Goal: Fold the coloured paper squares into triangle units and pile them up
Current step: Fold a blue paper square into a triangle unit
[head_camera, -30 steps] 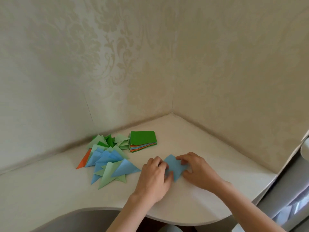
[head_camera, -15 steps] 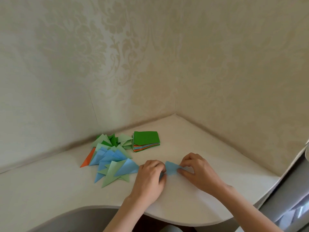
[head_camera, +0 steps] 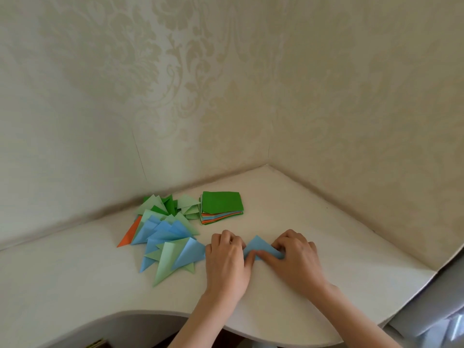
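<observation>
Change since earlier: both hands have closed in on the blue paper, which has gone from a broad flat sheet a second ago to a smaller folded piece with one peak showing between them.

Head view — blue paper [head_camera: 258, 246]: lies on the white desk [head_camera: 326, 247] between the two hands, a triangular tip pointing away from the person, its lower edge hidden under fingers.

Head view — left hand [head_camera: 227, 257]: fingers curled, fingertips pressing down on the paper's left end; its outer edge sits just beside the nearest blue triangle of the pile.

Head view — right hand [head_camera: 296, 257]: fingers curled over the paper's right end, thumb laid along the fold, pinning it to the desk.

Head view — pile of folded triangles [head_camera: 165, 237]: light green, dark green, blue and one orange piece, overlapping loosely to the left of the hands.

Head view — stack of paper squares [head_camera: 222, 205]: dark green sheet on top, orange and blue edges below — behind the hands, touching the pile's far right.

Head view — wallpaper [head_camera: 175, 71]: cream damask, meeting in a corner behind the desk.
</observation>
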The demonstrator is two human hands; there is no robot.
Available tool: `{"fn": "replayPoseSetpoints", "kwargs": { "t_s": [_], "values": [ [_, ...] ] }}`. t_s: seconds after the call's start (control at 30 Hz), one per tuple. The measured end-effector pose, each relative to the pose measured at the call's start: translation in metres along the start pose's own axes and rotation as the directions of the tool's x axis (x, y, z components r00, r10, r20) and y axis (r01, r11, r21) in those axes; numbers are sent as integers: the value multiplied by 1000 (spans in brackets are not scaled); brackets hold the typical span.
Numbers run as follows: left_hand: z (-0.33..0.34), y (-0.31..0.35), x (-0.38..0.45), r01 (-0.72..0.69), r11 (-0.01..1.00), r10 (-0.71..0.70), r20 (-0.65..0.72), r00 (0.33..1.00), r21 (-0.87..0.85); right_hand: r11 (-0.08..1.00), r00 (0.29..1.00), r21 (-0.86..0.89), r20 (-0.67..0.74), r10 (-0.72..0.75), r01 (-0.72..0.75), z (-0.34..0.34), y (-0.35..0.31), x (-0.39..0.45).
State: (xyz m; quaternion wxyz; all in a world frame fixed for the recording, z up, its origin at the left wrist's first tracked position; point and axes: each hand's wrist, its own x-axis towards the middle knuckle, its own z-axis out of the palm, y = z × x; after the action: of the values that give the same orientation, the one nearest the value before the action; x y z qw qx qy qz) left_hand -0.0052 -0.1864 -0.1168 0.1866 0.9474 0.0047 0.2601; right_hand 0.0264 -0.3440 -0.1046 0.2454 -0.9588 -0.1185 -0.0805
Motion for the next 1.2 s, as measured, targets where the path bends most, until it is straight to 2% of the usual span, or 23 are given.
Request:
{"fn": "replayPoseSetpoints", "kwargs": {
  "t_s": [0.1, 0.3, 0.47, 0.63, 0.8, 0.93, 1.0, 1.1, 1.2],
  "values": [
    [2, -4, 1, 35, 997, -35, 6, 999, -69, 1000, 999, 11, 40, 1, -1, -3, 1, 3],
    [-2, -18, 4, 28, 977, -13, 75, 997, -209, 976, 993, 215, 121, -7, -20, -14, 12, 6],
    [-10, -25, 4, 52, 953, -6, 154, 988, -299, 955, 993, 298, 110, -31, -4, -18, 20, 1],
    [-15, -17, 4, 16, 979, 25, 196, 980, -205, 971, 996, 236, 60, -63, 47, -14, 17, -3],
    [-12, 10, -3, -25, 996, 32, 79, 996, -85, 984, 999, 175, -13, -33, 35, -9, 13, -9],
    [-16, 31, -3, 67, 994, -77, 112, 991, 83, 986, 998, 167, -69, -10, 22, -6, 9, -14],
    [-16, 35, -1, 136, 990, -141, 130, 981, 45, 991, 996, 134, -84, -6, 17, -4, 7, -15],
    [-20, 31, 7, 270, 959, -241, 266, 934, -81, 993, 998, 115, -62, -3, 10, -5, 6, -13],
    [-28, 25, 3, 233, 959, -195, 219, 956, -162, 984, 999, 179, -34, 33, -26, -12, 5, -6]
  ]
}}
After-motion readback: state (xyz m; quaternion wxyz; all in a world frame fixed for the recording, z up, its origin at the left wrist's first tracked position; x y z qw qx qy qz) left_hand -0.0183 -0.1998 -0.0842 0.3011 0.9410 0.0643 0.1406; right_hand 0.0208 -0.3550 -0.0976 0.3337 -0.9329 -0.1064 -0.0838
